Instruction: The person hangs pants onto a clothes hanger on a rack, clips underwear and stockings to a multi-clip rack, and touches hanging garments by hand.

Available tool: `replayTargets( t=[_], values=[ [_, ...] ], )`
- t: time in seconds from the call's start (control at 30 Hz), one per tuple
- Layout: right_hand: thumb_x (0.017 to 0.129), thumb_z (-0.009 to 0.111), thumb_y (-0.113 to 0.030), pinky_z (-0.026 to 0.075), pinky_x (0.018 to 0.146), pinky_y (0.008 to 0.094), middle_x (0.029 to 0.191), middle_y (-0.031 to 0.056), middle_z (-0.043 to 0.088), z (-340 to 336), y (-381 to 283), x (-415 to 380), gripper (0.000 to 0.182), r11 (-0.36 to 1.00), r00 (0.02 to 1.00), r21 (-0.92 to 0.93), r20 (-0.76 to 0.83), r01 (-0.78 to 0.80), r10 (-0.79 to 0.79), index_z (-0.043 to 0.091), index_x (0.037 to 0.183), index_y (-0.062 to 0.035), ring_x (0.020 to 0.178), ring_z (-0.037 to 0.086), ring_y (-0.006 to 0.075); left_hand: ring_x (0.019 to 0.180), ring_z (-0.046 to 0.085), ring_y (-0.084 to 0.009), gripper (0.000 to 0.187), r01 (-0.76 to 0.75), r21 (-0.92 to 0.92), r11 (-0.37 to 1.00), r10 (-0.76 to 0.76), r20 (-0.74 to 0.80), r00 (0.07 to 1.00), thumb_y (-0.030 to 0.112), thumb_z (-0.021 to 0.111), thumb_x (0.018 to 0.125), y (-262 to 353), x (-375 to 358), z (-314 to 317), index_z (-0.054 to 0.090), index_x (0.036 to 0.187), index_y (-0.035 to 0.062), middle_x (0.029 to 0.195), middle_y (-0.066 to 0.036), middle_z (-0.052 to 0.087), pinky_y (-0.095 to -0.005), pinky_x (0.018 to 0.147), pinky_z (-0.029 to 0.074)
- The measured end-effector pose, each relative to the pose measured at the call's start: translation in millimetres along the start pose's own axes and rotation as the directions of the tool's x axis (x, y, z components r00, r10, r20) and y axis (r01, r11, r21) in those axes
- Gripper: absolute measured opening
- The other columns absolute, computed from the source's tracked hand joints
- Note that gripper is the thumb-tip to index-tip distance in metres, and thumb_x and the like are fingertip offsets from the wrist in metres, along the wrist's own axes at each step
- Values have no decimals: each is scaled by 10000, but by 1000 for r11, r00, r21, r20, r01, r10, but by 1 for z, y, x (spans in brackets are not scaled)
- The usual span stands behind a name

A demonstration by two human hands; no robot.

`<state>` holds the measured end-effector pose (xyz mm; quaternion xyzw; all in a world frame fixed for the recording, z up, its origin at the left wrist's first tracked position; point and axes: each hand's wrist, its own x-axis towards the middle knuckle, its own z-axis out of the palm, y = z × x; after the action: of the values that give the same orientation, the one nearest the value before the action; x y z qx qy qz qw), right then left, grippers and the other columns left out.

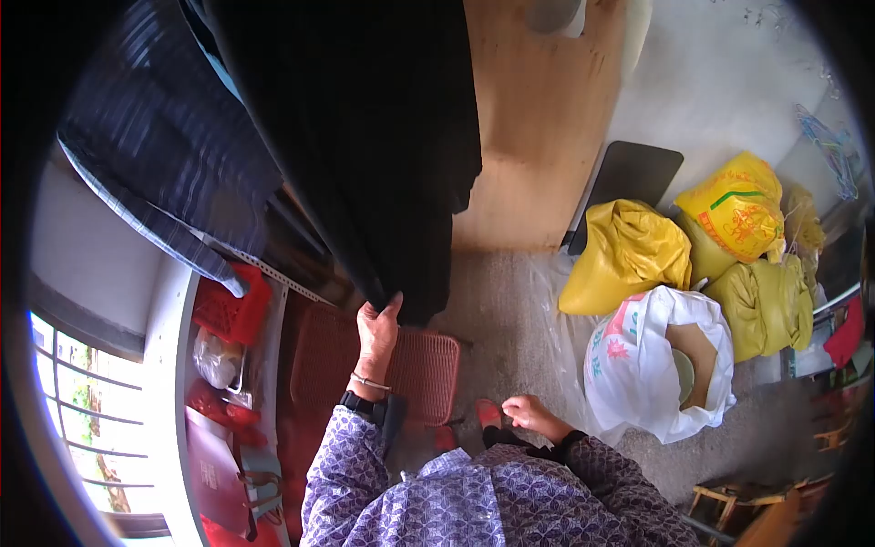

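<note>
A long black cloth (383,137) hangs from the top of the view. My left hand (378,333), with a bracelet and a dark watch at the wrist, pinches the lower edge of this cloth. Below the cloth, beside my left forearm, is a reddish woven chair (424,374). My right hand (533,417) is low in front of my body, its fingers curled together; whether anything small is inside cannot be made out. It touches none of the things around it. A dark checked garment (173,137) hangs to the left of the black cloth.
On the right stand a white bag (629,365) with a bowl inside, yellow sacks (629,255) and a dark board (633,173). A wooden panel (538,118) rises behind. At left are a shelf with a red basket (228,305) and a barred window (91,410). Small wooden stools (729,501) are lower right.
</note>
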<state>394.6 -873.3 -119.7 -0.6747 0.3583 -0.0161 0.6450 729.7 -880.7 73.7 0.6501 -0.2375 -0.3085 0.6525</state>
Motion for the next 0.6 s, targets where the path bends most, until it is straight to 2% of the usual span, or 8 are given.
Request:
replayTargets(
  t=[0.17,0.3,0.33,0.37,0.43,0.47,0.57,0.6],
  values=[
    [879,563,-233,473,496,280,721,60,635,-11,1,11,294,993,996,72,-23,-89,91,626,1045,1,570,620,131,819,585,-102,200,143,-88,986,-144,1,990,126,661,829,-34,-17,-2,668,988,6,934,-7,660,-254,781,456],
    [880,571,-196,463,498,263,729,35,611,-20,-10,18,251,994,994,27,5,-106,105,618,1028,1,569,599,111,821,588,-107,161,194,-112,975,-170,196,966,73,595,865,-51,-41,-13,655,998,6,934,-14,653,-282,786,465],
    [889,554,-160,456,492,263,742,9,584,-18,0,19,209,988,999,157,43,9,-16,590,1020,-1,567,571,98,878,582,-124,196,111,256,960,-201,355,913,41,578,858,-49,-47,-25,619,1047,7,972,-36,643,-295,802,463],
    [893,539,-132,452,484,264,756,-4,566,-18,2,24,177,970,993,239,119,-39,11,564,1022,-13,570,550,90,932,576,-141,231,11,237,972,-111,414,903,42,581,850,-48,-43,-33,599,1078,6,1015,-53,633,-298,830,460],
    [881,555,-110,462,492,259,732,5,574,-19,21,40,177,979,998,205,53,15,-26,579,1034,-25,546,557,97,1041,563,-174,310,-186,169,968,73,518,853,42,586,833,-45,-35,-51,560,1140,3,1100,-86,614,-303,887,455],
    [881,571,-137,473,504,262,735,7,592,-21,21,43,181,999,998,42,47,-34,32,602,1017,-21,558,577,104,946,585,-156,262,-14,185,983,-50,339,940,75,594,849,-69,-18,-65,579,1097,-10,1013,-78,632,-297,832,475],
    [877,598,-295,478,626,261,879,70,632,-32,-4,46,365,993,984,98,174,-62,45,582,1075,11,710,604,123,820,581,-134,220,-186,164,969,180,49,982,111,590,869,55,23,-58,590,1046,-20,912,-49,624,-272,751,482],
    [895,575,-257,456,567,255,802,43,612,-22,24,64,275,948,947,-9,55,317,-316,591,1007,-6,630,572,108,779,567,-126,221,-271,98,958,272,10,962,123,586,874,97,35,-59,586,1047,-15,882,-33,608,-262,716,476]
  ],
)
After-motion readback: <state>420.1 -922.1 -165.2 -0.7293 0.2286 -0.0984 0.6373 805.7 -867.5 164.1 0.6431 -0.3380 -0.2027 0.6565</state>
